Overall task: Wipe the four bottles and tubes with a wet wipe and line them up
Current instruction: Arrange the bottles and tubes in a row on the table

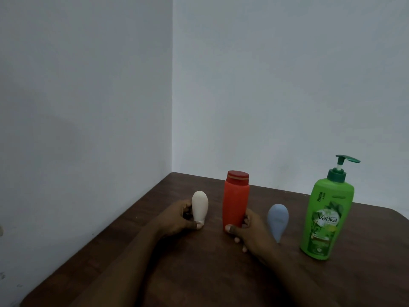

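Four items stand roughly in a row on the brown table, left to right: white tube, red bottle, blue tube, green pump bottle.

My left hand has thumb and fingers curled round the white tube's narrow lower end, with the wide end up. My right hand is wrapped round the lower part of the red bottle, thumb across the front. The bottle is upright; I can't tell if its base touches the table.

The blue tube and pump bottle stand free, untouched, and the blue tube is just beside my right hand. I see no wet wipe anywhere, so I can't judge whether the wiping is done.

The step in hand reads as lining up. To do it well I'd seat both held pieces flat and let go one at a time. The white tube goes first, since its small foot looks tippy. I'd keep the right wrist clear of the blue tube, which has the same tippy shape. Then I'd match the fronts to the pump bottle's line and even out the gaps.
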